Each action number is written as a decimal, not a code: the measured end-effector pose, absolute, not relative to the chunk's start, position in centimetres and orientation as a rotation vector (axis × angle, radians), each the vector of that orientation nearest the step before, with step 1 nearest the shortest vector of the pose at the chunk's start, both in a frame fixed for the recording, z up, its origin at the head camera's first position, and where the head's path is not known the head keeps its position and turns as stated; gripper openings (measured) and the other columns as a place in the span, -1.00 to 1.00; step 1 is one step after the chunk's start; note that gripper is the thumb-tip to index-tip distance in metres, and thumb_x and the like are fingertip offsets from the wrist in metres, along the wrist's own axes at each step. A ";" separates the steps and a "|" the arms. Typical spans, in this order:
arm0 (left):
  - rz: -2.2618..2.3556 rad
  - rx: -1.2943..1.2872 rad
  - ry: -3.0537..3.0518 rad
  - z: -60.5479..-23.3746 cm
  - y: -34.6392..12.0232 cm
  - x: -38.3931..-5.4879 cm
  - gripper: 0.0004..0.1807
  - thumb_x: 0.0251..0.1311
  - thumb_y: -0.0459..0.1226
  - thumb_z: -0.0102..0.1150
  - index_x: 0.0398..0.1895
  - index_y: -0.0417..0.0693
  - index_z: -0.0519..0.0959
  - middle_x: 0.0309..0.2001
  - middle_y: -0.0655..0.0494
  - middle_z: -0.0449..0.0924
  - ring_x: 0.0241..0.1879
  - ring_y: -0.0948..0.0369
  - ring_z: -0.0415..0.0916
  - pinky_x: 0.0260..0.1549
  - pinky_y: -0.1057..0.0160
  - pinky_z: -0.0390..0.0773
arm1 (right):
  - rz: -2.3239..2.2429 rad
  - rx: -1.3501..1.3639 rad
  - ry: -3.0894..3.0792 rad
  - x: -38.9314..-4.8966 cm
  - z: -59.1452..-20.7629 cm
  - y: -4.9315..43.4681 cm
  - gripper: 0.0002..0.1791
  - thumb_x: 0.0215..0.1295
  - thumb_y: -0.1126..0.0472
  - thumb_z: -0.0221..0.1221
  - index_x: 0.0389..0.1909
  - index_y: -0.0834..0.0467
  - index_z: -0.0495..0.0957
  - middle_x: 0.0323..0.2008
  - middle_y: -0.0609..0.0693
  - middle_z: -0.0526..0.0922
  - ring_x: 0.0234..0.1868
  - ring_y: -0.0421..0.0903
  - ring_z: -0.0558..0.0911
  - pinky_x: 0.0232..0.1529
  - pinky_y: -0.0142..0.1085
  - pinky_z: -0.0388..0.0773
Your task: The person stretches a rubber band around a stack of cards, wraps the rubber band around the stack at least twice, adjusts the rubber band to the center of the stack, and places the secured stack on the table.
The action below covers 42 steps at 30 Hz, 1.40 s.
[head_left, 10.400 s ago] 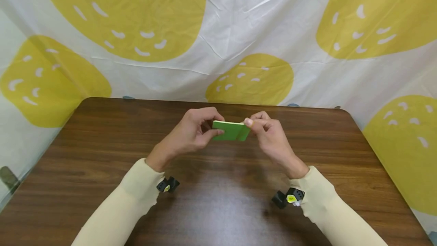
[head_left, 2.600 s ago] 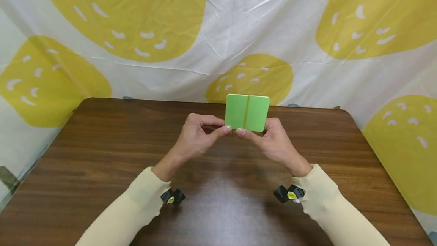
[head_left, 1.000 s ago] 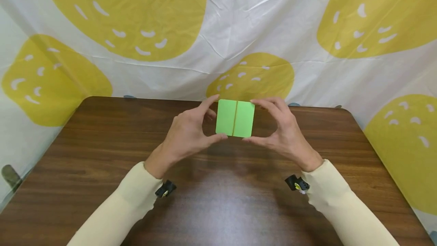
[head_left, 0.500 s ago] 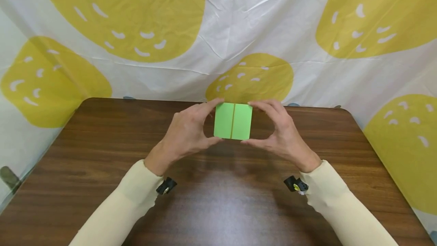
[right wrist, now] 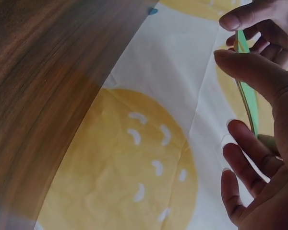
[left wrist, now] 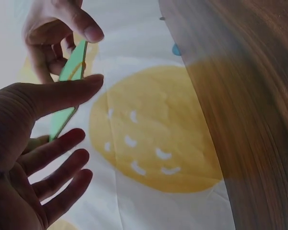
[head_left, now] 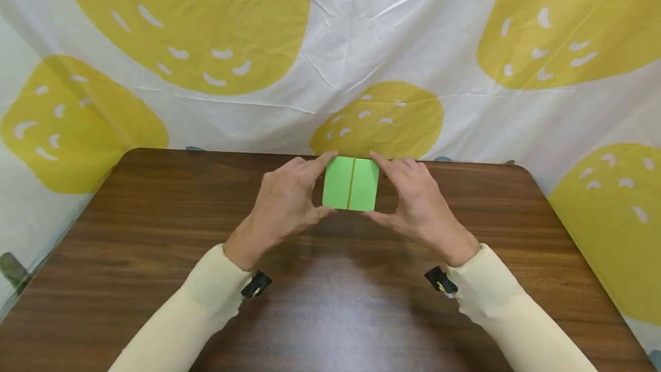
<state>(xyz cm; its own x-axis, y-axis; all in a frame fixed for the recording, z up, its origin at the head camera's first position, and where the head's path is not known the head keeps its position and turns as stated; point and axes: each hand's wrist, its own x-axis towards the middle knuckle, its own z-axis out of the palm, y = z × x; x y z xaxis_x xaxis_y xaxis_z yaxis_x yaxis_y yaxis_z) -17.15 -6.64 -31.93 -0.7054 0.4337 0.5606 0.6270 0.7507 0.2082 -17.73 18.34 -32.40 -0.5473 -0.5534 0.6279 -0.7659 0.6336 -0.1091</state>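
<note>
A bright green square pad (head_left: 337, 183) with rounded corners is held up facing me over the far middle of the table. A thin tan rubber band (head_left: 352, 183) runs down its middle from top to bottom. My left hand (head_left: 284, 197) pinches its left side, thumb at the bottom edge and forefinger at the top corner. In the same way my right hand (head_left: 423, 202) pinches the right side. Seen nearly edge-on in the left wrist view, the green pad (left wrist: 63, 117) is thin, and the left hand's other fingers (left wrist: 69, 189) are spread away from it.
The dark wood-grain table (head_left: 330, 314) has rounded far corners. Directly behind it hangs a white cloth (head_left: 356, 33) with large yellow fruit shapes. Small black cameras (head_left: 256, 285) sit at both pale sleeve cuffs.
Earlier the pad was tipped, then raised and held by its lower edge. Both hands have since come to grip its top and bottom edges. Lately the pad has lowered slightly.
</note>
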 end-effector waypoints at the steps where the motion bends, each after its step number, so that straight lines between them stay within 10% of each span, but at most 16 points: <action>1: -0.529 -0.795 -2.468 -31.9 -6.6 -17.1 0.03 -0.38 -0.06 0.77 0.32 -0.02 0.49 -0.28 0.09 0.72 -0.28 0.10 0.60 -0.53 0.05 0.62 | 0.492 1.022 -2.306 -17.7 -32.4 18.3 0.17 -0.43 0.15 0.73 0.34 0.34 0.39 -0.10 0.21 0.67 -0.09 0.21 0.55 0.00 0.08 0.44; 24: -0.510 -0.735 -2.609 -32.6 -6.4 -17.1 0.03 -0.30 0.03 0.72 0.34 0.01 0.44 -0.35 0.06 0.66 -0.32 0.08 0.59 -0.53 0.02 0.61 | 0.603 0.917 -2.531 -18.0 -32.6 18.5 0.06 -0.33 0.11 0.70 0.33 0.20 0.46 -0.20 0.01 0.60 -0.06 0.08 0.50 0.03 0.06 0.37; 42: -0.632 -0.694 -3.178 -36.6 -6.4 -21.5 0.02 -0.20 0.09 0.66 0.39 -0.04 0.45 0.07 -0.04 0.53 0.04 -0.06 0.45 0.03 -0.09 0.49 | 0.589 0.863 -3.005 -21.7 -37.1 17.8 0.03 -0.22 -0.27 0.60 0.33 0.07 0.53 0.00 0.14 0.49 0.03 0.05 0.34 -0.03 -0.04 0.27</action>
